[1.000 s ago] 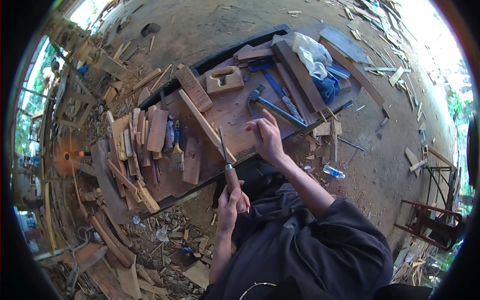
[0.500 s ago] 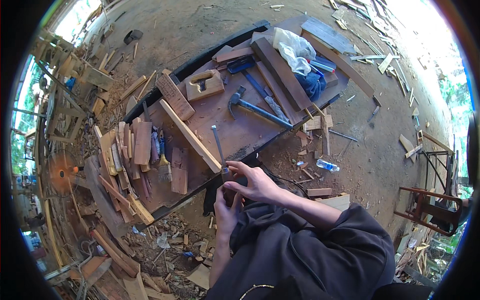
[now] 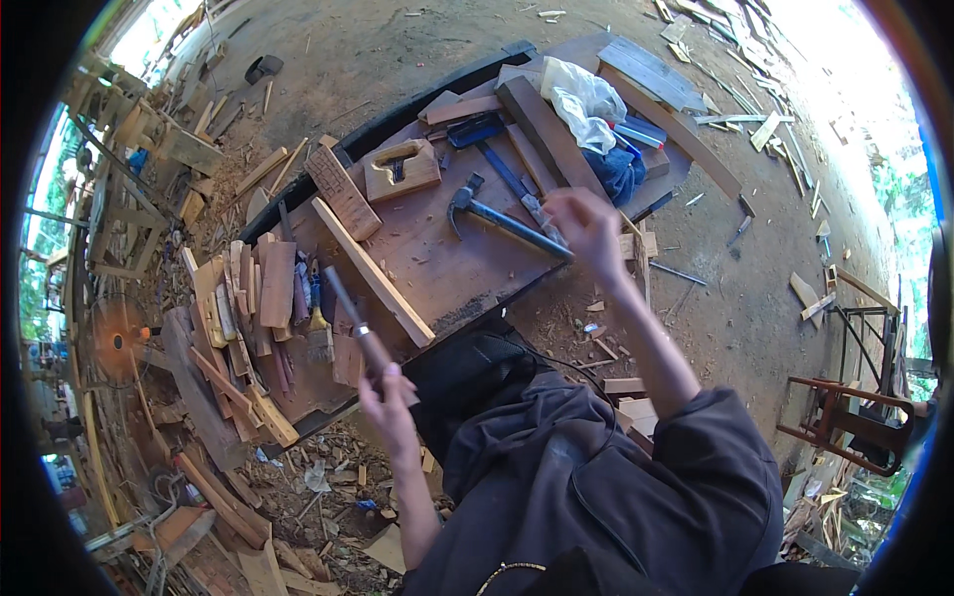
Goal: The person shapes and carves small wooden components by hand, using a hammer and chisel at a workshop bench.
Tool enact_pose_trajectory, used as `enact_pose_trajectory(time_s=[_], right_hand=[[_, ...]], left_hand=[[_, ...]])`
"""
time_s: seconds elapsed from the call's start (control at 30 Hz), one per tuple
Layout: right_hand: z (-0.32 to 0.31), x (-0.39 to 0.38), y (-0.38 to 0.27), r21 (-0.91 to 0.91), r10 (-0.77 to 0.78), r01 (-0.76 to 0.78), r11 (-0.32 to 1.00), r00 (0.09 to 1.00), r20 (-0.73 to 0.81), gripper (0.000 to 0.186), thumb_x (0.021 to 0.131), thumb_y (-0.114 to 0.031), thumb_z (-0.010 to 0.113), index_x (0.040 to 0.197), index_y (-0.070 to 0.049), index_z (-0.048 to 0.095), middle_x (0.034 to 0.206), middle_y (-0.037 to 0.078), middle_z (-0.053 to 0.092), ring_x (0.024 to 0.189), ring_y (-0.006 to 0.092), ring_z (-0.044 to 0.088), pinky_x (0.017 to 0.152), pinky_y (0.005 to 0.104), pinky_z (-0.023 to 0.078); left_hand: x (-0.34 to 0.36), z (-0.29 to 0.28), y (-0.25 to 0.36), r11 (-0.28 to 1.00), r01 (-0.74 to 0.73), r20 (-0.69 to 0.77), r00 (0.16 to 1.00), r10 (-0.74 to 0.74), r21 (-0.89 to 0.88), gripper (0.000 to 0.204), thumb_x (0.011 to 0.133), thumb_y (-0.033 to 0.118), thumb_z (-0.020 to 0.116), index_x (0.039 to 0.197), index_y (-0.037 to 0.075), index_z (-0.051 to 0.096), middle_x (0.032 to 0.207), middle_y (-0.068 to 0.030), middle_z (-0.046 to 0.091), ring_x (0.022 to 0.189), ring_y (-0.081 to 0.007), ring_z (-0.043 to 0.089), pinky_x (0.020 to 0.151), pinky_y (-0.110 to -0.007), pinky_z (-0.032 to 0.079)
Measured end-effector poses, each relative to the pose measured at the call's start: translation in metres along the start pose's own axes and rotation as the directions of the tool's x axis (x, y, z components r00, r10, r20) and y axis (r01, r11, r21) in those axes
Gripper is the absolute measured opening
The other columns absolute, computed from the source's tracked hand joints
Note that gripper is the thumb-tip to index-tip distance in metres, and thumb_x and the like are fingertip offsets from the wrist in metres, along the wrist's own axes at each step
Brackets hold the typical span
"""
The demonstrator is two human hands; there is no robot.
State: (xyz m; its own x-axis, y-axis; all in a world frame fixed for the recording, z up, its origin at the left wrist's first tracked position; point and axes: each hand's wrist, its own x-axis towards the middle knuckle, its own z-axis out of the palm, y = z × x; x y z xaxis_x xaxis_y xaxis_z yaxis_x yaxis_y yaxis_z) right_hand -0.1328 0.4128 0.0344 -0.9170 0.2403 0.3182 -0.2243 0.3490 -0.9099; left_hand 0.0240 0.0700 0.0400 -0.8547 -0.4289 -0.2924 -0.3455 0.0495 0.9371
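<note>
My left hand (image 3: pixel 390 405) is closed around the brown handle of a chisel (image 3: pixel 373 348), its blade slanting up and left above the near edge of the worktable (image 3: pixel 437 278). My right hand (image 3: pixel 588 233) is smeared by motion beside the handle end of a claw hammer (image 3: pixel 517 228); whether its fingers touch the handle cannot be made out. The hammer lies on the table with its head to the left. A long pale wood strip (image 3: pixel 373 273) rests between the two hands. Farther back sits a wooden block with a cut-out slot (image 3: pixel 417 177).
At the table's left are several wood pieces (image 3: pixel 278 283) and a paintbrush (image 3: pixel 318 320). A dark beam (image 3: pixel 547 139), a white plastic bag (image 3: pixel 581 99) and a blue cloth (image 3: pixel 618 174) occupy the right end. Scraps litter the ground; a brown chair (image 3: pixel 855 422) stands right.
My hands have moved apart. The left has carried the chisel left and tilted it; the right has left the chisel and moved up and right to the hammer's handle end.
</note>
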Motion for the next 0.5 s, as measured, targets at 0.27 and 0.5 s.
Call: enact_pose_trajectory(time_s=[0.27, 0.5], right_hand=[[-0.144, 0.187, 0.122, -0.322, 0.033, -0.190, 0.928, 0.900, -0.435, 0.029, 0.100, -0.029, 0.071, 0.106, -0.002, 0.081, 0.099, 0.016, 0.081, 0.089, 0.0236, 0.077, 0.082, 0.0344, 0.058], [-0.212, 0.289, 0.218, -0.472, 0.238, -0.628, 0.619, 0.723, -0.649, 0.060, 0.089, -0.043, 0.076, 0.135, -0.004, 0.072, 0.136, 0.025, 0.070, 0.126, 0.0350, 0.067, 0.108, 0.0464, 0.050]], left_hand=[[0.031, -0.068, -0.026, 0.987, -0.108, -0.299, 0.944, 0.138, 0.116, 0.040, 0.105, 0.035, 0.070, 0.115, -0.003, 0.062, 0.085, -0.0048, 0.063, 0.072, -0.0129, 0.058, 0.067, -0.032, 0.047], [0.026, -0.082, -0.035, 0.980, 0.001, -0.429, 0.899, 0.085, 0.198, 0.046, 0.104, 0.037, 0.072, 0.122, -0.005, 0.062, 0.084, -0.0067, 0.064, 0.073, -0.0143, 0.059, 0.067, -0.033, 0.047]])
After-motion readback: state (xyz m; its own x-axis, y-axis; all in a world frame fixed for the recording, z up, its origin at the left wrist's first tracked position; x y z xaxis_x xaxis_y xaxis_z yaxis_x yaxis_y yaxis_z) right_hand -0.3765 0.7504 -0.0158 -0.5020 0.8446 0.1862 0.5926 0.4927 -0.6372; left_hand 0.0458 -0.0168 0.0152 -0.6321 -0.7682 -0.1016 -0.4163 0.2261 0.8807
